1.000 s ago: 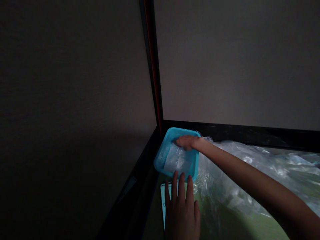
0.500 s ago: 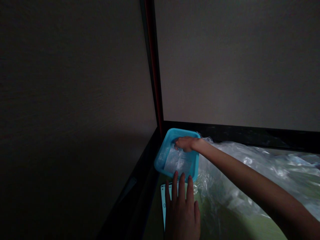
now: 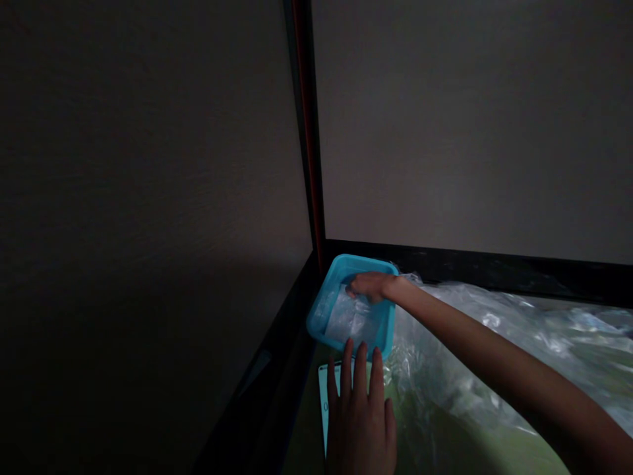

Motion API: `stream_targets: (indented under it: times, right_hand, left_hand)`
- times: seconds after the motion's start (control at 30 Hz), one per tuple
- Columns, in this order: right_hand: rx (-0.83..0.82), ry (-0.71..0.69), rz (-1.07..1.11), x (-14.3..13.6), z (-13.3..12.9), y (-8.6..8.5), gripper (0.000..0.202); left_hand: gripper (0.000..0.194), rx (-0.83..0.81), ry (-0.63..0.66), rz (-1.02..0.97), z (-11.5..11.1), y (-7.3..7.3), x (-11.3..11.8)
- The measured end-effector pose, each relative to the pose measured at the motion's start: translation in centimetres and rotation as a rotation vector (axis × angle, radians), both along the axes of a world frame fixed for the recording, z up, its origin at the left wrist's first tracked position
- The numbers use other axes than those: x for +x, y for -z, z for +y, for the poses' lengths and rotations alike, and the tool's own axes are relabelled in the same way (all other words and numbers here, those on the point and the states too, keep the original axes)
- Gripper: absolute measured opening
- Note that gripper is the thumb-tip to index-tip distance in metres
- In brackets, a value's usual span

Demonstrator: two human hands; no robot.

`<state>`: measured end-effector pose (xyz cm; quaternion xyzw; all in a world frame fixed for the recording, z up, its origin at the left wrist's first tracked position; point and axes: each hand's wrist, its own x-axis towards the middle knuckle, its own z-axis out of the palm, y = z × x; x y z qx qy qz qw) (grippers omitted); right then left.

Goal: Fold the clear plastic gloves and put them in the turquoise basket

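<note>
A blue tray (image 3: pixel 326 284) stands in the corner, with clear plastic packets (image 3: pixel 341 320) lying on its bottom. My right hand (image 3: pixel 370 285) reaches into the tray from the right, its fingers curled down at the upper edge of the packets; what lies under the fingertips is hidden. My left hand (image 3: pixel 360 409) is spread flat, palm down, its fingertips at the tray's near rim. Beneath it lies a light-blue flat item (image 3: pixel 324 402) with dark markings, mostly covered by the hand.
Crumpled clear plastic sheeting (image 3: pixel 455 330) spreads right of the tray, partly beneath my right arm. Walls (image 3: pixel 469 132) with a dark base strip (image 3: pixel 445 264) meet behind the tray. The floor is green.
The whole view has shifted very slightly. Both hands stay in nearly the same places at the tray.
</note>
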<state>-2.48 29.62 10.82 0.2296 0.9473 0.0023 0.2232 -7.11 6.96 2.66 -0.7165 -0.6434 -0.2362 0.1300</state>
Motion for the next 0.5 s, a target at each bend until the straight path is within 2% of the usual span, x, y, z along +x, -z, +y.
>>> stream_targets:
  times: [0.13, 0.5]
  right_hand:
    - [0.007, -0.018, 0.029, 0.18, -0.16, -0.36, 0.030]
    - [-0.004, 0.004, 0.055, 0.47, -0.11, -0.61, 0.030]
  left_hand:
    - [0.053, -0.009, -0.034, -0.017, -0.05, 0.00, 0.13]
    - [0.053, -0.029, -0.003, -0.007, -0.04, 0.03, -0.04]
